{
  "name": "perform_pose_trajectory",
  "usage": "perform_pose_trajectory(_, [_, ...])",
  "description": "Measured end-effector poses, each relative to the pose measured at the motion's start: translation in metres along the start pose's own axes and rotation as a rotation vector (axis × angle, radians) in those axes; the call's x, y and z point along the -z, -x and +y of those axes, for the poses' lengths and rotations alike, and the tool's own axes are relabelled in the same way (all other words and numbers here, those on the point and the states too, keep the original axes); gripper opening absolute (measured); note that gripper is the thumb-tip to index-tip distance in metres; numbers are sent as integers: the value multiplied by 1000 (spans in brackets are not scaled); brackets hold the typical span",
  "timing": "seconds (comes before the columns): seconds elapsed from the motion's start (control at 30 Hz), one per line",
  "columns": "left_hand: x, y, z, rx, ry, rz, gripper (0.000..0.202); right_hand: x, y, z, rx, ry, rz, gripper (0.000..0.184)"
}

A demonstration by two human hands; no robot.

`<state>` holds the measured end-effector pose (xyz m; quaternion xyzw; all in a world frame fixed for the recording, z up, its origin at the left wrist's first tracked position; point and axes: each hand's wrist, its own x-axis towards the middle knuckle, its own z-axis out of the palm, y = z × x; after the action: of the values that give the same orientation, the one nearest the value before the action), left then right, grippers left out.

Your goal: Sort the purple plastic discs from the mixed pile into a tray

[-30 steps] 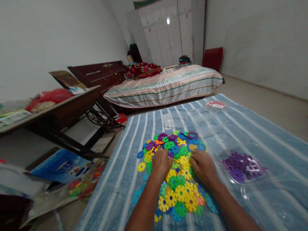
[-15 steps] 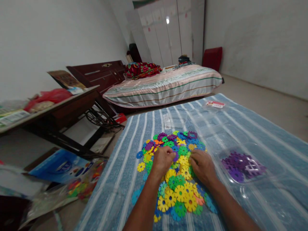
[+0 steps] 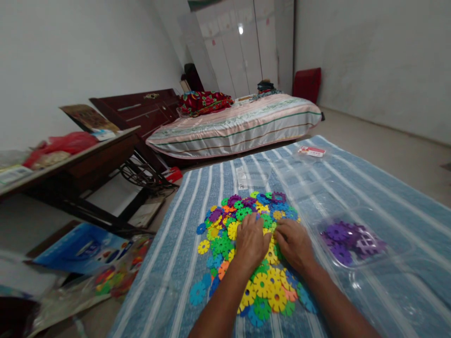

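A pile of flat plastic snowflake discs in yellow, green, blue, purple and orange lies on a blue striped cloth. My left hand rests palm down on the middle of the pile with its fingers bent. My right hand sits beside it, almost touching, fingers curled down onto yellow discs. What the fingertips pinch, if anything, is hidden. To the right, a clear plastic tray holds several purple discs.
A small red-and-white card lies at the cloth's far edge. A striped mattress is beyond it, with white wardrobes behind. A dark wooden table stands at left, with a blue box and bags on the floor.
My left hand has slid right to meet my right hand at the pile's centre. Discs on the pile's left side are uncovered, and the view has shifted slightly.
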<state>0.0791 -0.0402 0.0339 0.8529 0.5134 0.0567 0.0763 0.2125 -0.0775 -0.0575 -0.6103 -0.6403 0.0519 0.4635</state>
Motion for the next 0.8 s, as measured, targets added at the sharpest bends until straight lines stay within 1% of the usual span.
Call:
perform_pose_trajectory(0.07, [-6,17,-5,-14,-38,-45,41,0,0,-1,3,0,9,17])
perform_pose_trajectory(0.13, [-6,31,-6,-26,-51,-54,40,0,-1,-1,5,2,12,17])
perform_pose_trajectory(0.2, [0,41,-6,-25,-64,-64,30,0,-1,0,7,3,11,17])
perform_pose_trajectory(0.27, [8,43,-6,-23,-83,-76,21,-1,0,1,7,2,10,18])
perform_pose_trajectory(0.33, [15,37,-7,-20,-94,-76,21,-1,0,2,7,0,8,18])
perform_pose_trajectory(0.4, [17,23,-7,-4,-99,-42,23,-1,0,2,9,-2,5,18])
perform_pose_trajectory(0.53, [11,-14,-9,8,-148,96,24,-1,0,1,11,-5,6,18])
perform_pose_trajectory(0.57, [9,-22,-9,-1,-167,107,27,0,0,1,10,-4,8,18])
perform_pose_trajectory(0.6, [7,-29,-10,-11,-180,98,30,-1,0,0,9,-2,12,18])
perform_pose_trajectory(0.67, [4,-38,-13,-22,-181,32,34,-1,-1,0,8,1,20,18])
perform_pose_trajectory(0.73, [2,-41,-16,-17,-155,-12,30,0,-1,-1,8,5,25,18])
perform_pose_trajectory(0.8, [1,-40,-20,-21,-119,-1,25,0,-1,-2,8,11,22,18])
